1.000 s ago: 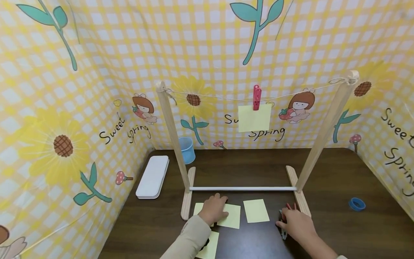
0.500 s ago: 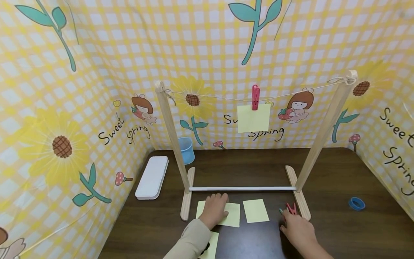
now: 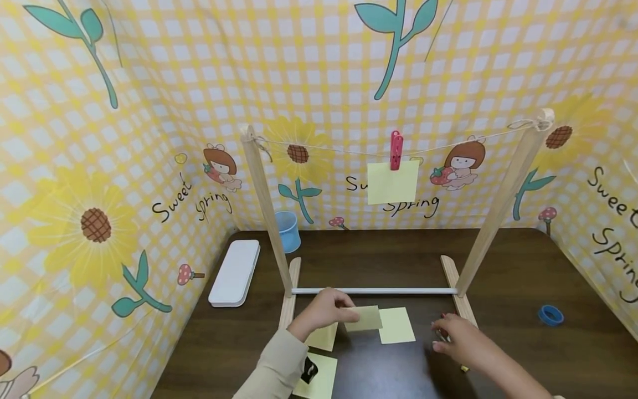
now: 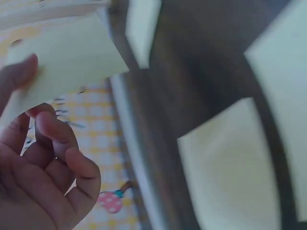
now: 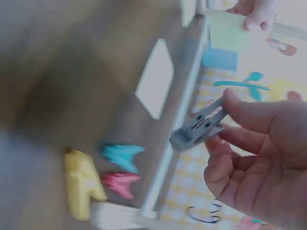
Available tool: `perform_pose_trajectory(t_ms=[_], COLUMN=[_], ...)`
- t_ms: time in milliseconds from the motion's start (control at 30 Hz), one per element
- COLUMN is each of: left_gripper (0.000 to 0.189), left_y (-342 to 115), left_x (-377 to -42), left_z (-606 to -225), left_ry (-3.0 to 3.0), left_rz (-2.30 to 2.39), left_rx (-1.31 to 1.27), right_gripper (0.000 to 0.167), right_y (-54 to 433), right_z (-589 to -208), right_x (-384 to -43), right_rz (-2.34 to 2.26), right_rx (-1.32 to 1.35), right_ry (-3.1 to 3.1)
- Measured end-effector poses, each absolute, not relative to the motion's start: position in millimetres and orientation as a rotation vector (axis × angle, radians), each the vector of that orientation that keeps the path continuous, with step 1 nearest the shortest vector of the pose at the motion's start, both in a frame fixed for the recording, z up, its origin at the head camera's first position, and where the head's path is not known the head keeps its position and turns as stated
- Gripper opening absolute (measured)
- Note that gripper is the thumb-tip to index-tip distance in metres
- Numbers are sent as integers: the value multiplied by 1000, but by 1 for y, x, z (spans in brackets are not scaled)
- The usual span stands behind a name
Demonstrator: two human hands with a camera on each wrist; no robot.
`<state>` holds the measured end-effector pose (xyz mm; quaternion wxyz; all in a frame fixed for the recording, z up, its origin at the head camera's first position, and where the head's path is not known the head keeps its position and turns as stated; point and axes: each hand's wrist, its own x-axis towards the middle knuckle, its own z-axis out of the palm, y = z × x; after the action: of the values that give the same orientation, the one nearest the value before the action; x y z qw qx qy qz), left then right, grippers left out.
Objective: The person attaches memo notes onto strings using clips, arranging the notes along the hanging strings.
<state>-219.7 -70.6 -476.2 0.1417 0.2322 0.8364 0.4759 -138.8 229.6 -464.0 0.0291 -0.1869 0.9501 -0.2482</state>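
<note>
My left hand [image 3: 325, 311] pinches a pale yellow sticky note [image 3: 364, 319] between thumb and fingers, raised over the table in front of the rack's white bar. In the left wrist view the note [image 4: 72, 57] is tilted, with the thumb on its face. My right hand [image 5: 268, 148] holds a grey clothespin [image 5: 199, 128] by its handle end between thumb and fingertips, above the table's right side. Below it lie a yellow clothespin [image 5: 80, 184], a teal one and a red one. More sticky notes lie on the table, one [image 3: 397, 326] right beside the held note.
A wooden rack [image 3: 264, 205] carries a string, where a red clothespin [image 3: 396, 151] holds a hanging sticky note [image 3: 392, 187]. On the left are a white case [image 3: 235, 272] and a blue cup [image 3: 289, 233]. A blue ring [image 3: 550, 315] lies at right.
My left hand has lifted a sticky note off the table, uncovering another beneath. My right hand, earlier among the clothespins, has risen with the grey one.
</note>
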Motion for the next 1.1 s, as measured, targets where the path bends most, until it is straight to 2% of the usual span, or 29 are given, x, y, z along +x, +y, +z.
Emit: perform_pose_trajectory(t_ms=[133,400,733,967,1100], left_gripper=[12,27,38,26,27], left_y=[-75,-74,-76,-79,-79], left_x=[-220,-222,-235,-244,-247], left_z=[-455,-417,-357,-323,-310], left_ry=[2222,1890,2132,2287,2308], left_rz=[1591,2066,2182,2162,2227], left_rx=[575,317,252,169,143], right_gripper=[27,27,29,30,28], right_y=[228,209,176,151,135], right_z=[-438,-378,-297,-247,-228], right_x=[-145,-160,-177,-189,-200], right_rz=[-804,-1056,-1258,-1546,-1782], right_rx=[-742,-776,-851,-921,-933], right_ry=[2951,2911,3025,3020,2959])
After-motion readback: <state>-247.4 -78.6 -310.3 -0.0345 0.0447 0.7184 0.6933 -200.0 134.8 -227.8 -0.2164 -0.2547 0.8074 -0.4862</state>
